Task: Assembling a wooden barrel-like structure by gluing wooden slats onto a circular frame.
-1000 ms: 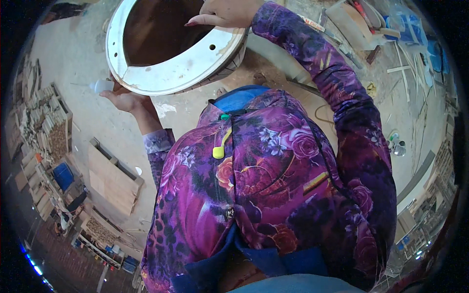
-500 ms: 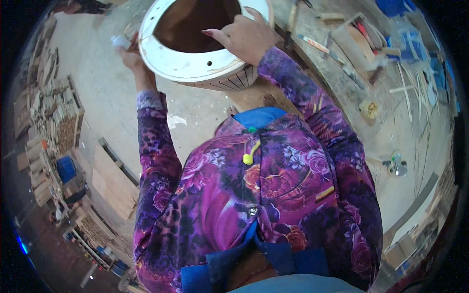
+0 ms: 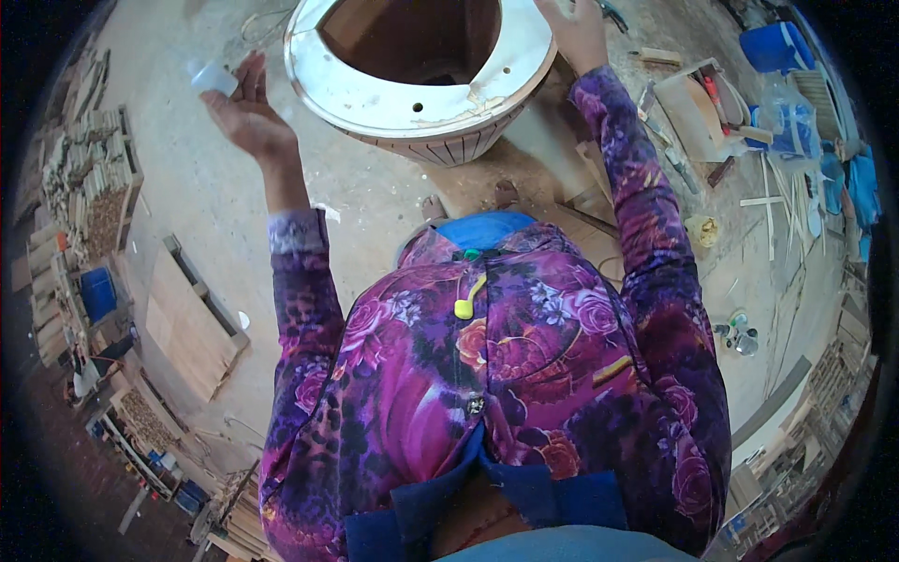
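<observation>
My left hand [image 3: 251,120] is closed on a small white plastic bottle [image 3: 215,81], held in the fingers to the left of a round tapered wooden piece. This piece has a wide white top ring [image 3: 365,86] with small holes, a brown hollow inside, and slatted sides [image 3: 421,145] with dark lines. Chipped patches show along the ring's near edge. My right hand [image 3: 578,36] is at the ring's right edge, its thumb side against or very near the rim; I cannot tell if it touches. The upper edge of the picture cuts off most of its fingers.
At right are a wooden tray with tools [image 3: 688,117], a blue container [image 3: 775,47], thin white strips [image 3: 773,201] and a small yellow cup [image 3: 702,230]. Wooden boards [image 3: 192,323] lie on the floor at left, beside stacked wood pieces [image 3: 94,178]. My feet [image 3: 506,194] are below the round piece.
My left hand has moved away from the ring with the white bottle, which now shows clearly. My right hand has gone from over the opening to the ring's right edge.
</observation>
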Demonstrator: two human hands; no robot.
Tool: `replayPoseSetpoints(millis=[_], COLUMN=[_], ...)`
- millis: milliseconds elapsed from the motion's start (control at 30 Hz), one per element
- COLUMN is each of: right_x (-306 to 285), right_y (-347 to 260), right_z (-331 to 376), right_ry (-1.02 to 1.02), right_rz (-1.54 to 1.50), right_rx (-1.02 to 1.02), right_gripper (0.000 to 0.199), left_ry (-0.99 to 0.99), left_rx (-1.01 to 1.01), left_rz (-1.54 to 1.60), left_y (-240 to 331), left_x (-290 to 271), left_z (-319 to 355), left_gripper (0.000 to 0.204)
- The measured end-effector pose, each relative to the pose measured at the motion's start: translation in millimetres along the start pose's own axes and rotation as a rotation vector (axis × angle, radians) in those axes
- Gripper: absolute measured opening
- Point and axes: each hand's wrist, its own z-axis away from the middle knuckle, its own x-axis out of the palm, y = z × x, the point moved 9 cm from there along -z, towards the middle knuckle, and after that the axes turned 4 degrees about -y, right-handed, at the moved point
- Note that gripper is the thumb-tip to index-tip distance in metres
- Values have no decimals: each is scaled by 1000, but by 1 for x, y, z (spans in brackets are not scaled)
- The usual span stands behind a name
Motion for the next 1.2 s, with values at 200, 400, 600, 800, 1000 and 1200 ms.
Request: replayPoseSetpoints(millis=[200, 400, 600, 800, 1000, 1200], right_x=[34, 68, 61, 46, -113, -169], right_y=[-30, -23, -26, -1, 141, 299], right_z=[-26, -28, -33, -33, -7, 68], right_ry=[-314, -270, -395, -498, -375, -608], right_rz=[-528, -318, -171, -397, 488, 764], right_rx=[95, -8, 18, -15, -322, 246], right_gripper=[73, 62, 81, 75, 47, 43], left_ry=[-294, -490, -498, -446, -364, -326], left_rx=[-11, -35, -15, -114, -174, -362], left_rz=[82, -216, -291, -248, -38, 10], left_y=[29, 23, 19, 3, 8, -31], left_x=[75, 111, 119, 125, 109, 92], left_z=[64, 98, 105, 96, 85, 97], left_gripper=[58, 61, 67, 67, 52, 43])
